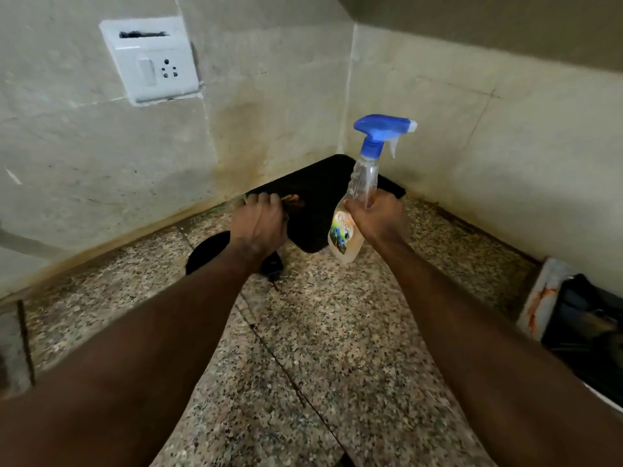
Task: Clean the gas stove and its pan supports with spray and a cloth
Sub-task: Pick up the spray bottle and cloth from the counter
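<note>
The right hand (379, 217) grips a spray bottle (365, 173) round its upper body, just below the neck, fingers and thumb wrapped tight. The bottle stands nearly upright, leaning a little to the right. Its blue trigger head (381, 128) is at the top, with the nozzle pointing right towards the side wall (505, 146). The bottle is clear with pale liquid and a coloured label (342, 230). Its base is low over the counter (320, 332), at the near edge of a black slab (320, 193); I cannot tell whether it touches.

The slab lies flat in the corner where the two tiled walls meet. The left hand (259, 220) is on the slab's left end, back of the hand up and fingers bent down over the edge. A small brown scrap (293, 198) sits right at the fingertips. Whether the hand grips the slab, pinches the scrap or only rests there, I cannot tell.

Under the left wrist a round black thing (209, 251) lies on the counter, touching or just beside the slab, partly hidden by the arm.

The stove (586, 318) is at the right edge, well apart from both hands and only partly in view. Its white rim (539, 298) has a red smear. A white socket (151, 62) is fixed to the back wall (101, 163).
</note>
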